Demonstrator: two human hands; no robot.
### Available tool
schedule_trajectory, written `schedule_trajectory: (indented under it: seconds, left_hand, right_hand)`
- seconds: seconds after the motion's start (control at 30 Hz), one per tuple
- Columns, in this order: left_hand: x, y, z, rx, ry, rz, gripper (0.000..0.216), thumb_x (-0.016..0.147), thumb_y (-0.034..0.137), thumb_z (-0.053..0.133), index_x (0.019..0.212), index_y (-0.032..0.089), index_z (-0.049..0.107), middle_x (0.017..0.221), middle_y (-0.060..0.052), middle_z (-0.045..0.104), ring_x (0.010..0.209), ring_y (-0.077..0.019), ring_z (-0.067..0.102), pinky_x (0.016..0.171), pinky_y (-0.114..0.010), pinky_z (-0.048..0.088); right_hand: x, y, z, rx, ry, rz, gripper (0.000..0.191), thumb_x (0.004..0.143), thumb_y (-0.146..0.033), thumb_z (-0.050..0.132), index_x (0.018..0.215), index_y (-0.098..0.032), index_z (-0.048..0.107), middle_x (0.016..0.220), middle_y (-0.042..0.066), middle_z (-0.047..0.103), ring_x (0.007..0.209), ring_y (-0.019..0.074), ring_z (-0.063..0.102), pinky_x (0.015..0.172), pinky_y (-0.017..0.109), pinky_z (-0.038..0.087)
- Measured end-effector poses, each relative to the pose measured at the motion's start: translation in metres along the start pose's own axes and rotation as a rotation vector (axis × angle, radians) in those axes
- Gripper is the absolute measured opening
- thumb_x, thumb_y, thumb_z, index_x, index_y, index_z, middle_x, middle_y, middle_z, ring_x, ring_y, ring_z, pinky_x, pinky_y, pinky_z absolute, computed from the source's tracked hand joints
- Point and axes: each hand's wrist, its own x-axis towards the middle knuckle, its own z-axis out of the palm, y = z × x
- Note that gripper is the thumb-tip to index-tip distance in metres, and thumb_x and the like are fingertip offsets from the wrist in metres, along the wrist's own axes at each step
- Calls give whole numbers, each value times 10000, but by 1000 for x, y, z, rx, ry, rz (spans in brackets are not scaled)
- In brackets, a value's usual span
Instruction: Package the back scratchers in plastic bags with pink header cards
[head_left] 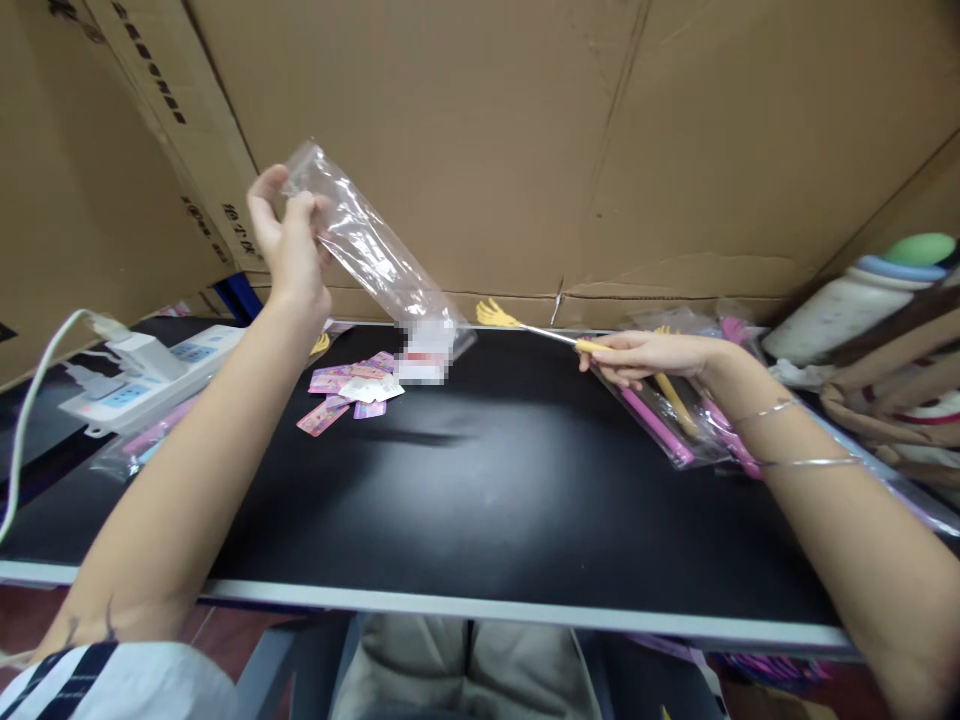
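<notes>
Yellow hand-tipped stick [550, 334] near centre of frame, clear bag [381, 250] upper left.

Gripping stick by yellow handle [592, 346] with right hand [646, 356], fingers closed; probably light, stiff-shafted, best taken there. Pinching bag near upper end with fingers of left hand [290, 242]; likely thin, floppy, slippery, best held by an edge. Farther out: small printed cards [334, 380] left of centre on black surface [487, 530], bagged sticks [660, 428] at right.

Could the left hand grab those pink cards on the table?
Probably not easily: the left hand is holding the clear bag. Otherwise, the way to the pink cards looks fairly free, with only a white slip partly over them.
</notes>
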Motion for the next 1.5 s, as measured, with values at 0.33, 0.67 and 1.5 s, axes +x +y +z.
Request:
schedule_trajectory:
  seconds: [0.33, 0.67, 1.5]
  left_hand:
    - [-92, -39, 50, 257, -892, -53, 414, 806, 293, 522, 1205, 209, 452, 781, 5, 625, 720, -133, 599, 630, -238, 448]
    - [-94, -33, 38, 974, -685, 692, 257, 890, 373, 485, 1065, 234, 612, 834, -33, 688, 913, -230, 584, 709, -308, 431]
    - [-125, -35, 46, 1157, -1087, 886, 249, 964, 338, 373, 1005, 177, 558, 848, -50, 694, 716, -194, 658, 540, -248, 349]
  right_hand:
    - [26, -3, 17, 108, 319, -130, 354, 890, -487, 518, 998, -149, 527, 547, -73, 446, 380, 30, 303, 433, 179, 385]
    - [35, -21, 41, -27, 275, -146, 430, 899, -539, 464, 1001, -134, 569, 498, -65, 433, 408, 53, 364, 413, 180, 319]
    - [50, -26, 79, -676, 429, -251, 211, 901, -391, 445, 930, -212, 552, 665, -11, 549, 561, 119, 451, 557, 223, 271]
